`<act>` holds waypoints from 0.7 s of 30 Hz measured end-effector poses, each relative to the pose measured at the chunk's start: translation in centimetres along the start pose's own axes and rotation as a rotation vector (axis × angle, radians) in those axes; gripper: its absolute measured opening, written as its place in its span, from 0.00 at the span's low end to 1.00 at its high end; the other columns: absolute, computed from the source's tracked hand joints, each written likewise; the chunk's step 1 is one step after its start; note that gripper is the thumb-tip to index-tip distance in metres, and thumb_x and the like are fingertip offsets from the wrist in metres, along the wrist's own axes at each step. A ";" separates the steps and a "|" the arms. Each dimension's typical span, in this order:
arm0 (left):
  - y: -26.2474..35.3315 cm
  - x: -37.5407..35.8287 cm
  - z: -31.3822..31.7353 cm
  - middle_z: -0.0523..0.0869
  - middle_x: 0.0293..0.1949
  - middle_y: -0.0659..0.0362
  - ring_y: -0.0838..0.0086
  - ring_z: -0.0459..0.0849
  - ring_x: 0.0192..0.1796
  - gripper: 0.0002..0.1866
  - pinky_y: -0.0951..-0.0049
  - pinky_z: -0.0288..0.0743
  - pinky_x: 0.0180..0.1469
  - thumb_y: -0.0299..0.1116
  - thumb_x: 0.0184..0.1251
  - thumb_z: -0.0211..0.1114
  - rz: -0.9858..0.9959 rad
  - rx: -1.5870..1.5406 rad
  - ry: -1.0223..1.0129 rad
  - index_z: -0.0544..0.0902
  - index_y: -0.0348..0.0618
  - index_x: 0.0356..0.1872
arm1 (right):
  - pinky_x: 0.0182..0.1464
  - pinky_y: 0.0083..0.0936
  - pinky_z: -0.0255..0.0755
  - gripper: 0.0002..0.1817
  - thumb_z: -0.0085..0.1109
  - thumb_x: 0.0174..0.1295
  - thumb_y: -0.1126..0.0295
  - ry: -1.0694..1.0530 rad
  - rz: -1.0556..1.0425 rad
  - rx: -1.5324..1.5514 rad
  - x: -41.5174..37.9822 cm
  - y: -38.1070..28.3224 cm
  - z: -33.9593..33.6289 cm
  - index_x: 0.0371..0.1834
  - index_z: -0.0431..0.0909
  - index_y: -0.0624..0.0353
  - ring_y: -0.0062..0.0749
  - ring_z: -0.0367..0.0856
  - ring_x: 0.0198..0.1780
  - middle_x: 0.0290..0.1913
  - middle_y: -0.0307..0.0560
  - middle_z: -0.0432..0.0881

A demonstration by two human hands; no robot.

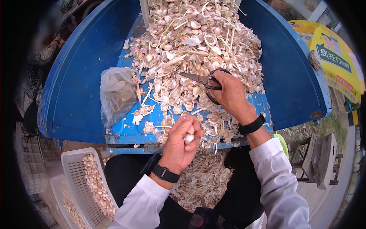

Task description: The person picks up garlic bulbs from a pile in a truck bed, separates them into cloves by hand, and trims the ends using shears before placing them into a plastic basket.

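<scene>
Garlic cloves sit in the curled fingers of my left hand, just above the front edge of the blue metal bed. My right hand grips a pair of dark scissors by the handle loops. The blades point left over a big heap of garlic, made of loose cloves, dry stalks and papery skins. Trimmed root ends and skins lie scattered on the blue surface beside my left hand.
A clear plastic bag rests left of the heap. Blue side panels rise on both sides. Lower left stands a white perforated basket with cloves. Skins pile between my legs. A yellow printed bag and a wooden stool are at right.
</scene>
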State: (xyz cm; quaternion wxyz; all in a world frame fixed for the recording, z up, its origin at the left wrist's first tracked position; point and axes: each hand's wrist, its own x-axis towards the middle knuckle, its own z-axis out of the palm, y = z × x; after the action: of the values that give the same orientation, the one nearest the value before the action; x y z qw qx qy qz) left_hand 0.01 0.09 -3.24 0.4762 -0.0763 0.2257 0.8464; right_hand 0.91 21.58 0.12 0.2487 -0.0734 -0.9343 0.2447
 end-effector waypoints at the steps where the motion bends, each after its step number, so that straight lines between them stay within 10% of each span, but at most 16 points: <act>1: 0.0 0.1 0.1 0.79 0.37 0.59 0.74 0.81 0.35 0.06 0.89 0.66 0.15 0.34 0.75 0.57 -0.026 -0.027 -0.022 0.75 0.43 0.42 | 0.36 0.36 0.75 0.12 0.69 0.51 0.75 -0.024 -0.080 -0.149 0.0 0.5 0.5 0.34 0.74 0.62 0.51 0.84 0.34 0.32 0.55 0.83; 3: 0.2 0.1 0.8 0.78 0.34 0.61 0.75 0.81 0.34 0.08 0.89 0.66 0.16 0.36 0.77 0.56 -0.041 0.030 0.011 0.75 0.43 0.41 | 0.34 0.36 0.74 0.11 0.69 0.50 0.75 -0.008 -0.081 -0.087 -0.6 1.8 0.5 0.35 0.76 0.61 0.50 0.82 0.31 0.30 0.56 0.82; 7: -0.3 1.0 1.4 0.76 0.31 0.63 0.78 0.80 0.32 0.12 0.90 0.65 0.16 0.42 0.77 0.56 -0.006 0.185 0.096 0.75 0.42 0.43 | 0.29 0.18 0.71 0.11 0.72 0.53 0.73 -0.086 0.533 0.718 -0.9 0.1 -3.9 0.32 0.76 0.59 0.18 0.78 0.28 0.27 0.35 0.81; 12: -1.1 2.2 2.5 0.75 0.29 0.65 0.81 0.77 0.31 0.15 0.90 0.62 0.17 0.45 0.77 0.57 -0.062 0.323 0.054 0.76 0.41 0.46 | 0.34 0.20 0.77 0.15 0.76 0.51 0.73 -0.184 0.508 1.252 -2.9 0.5 -4.7 0.35 0.75 0.58 0.21 0.80 0.32 0.36 0.42 0.82; 21: 1.1 2.3 0.8 0.77 0.26 0.65 0.83 0.75 0.23 0.12 0.88 0.61 0.15 0.42 0.74 0.62 0.120 0.177 0.237 0.77 0.44 0.43 | 0.36 0.20 0.73 0.11 0.76 0.50 0.74 -0.741 0.357 0.919 -3.3 1.8 -6.4 0.33 0.82 0.61 0.16 0.78 0.32 0.29 0.34 0.83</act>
State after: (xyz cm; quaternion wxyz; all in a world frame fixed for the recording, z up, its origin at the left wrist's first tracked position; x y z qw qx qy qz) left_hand -2.11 1.73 -3.01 0.3995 -0.1199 0.3583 0.8352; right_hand 6.97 24.99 2.67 -0.1310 -0.0240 -0.7308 0.6694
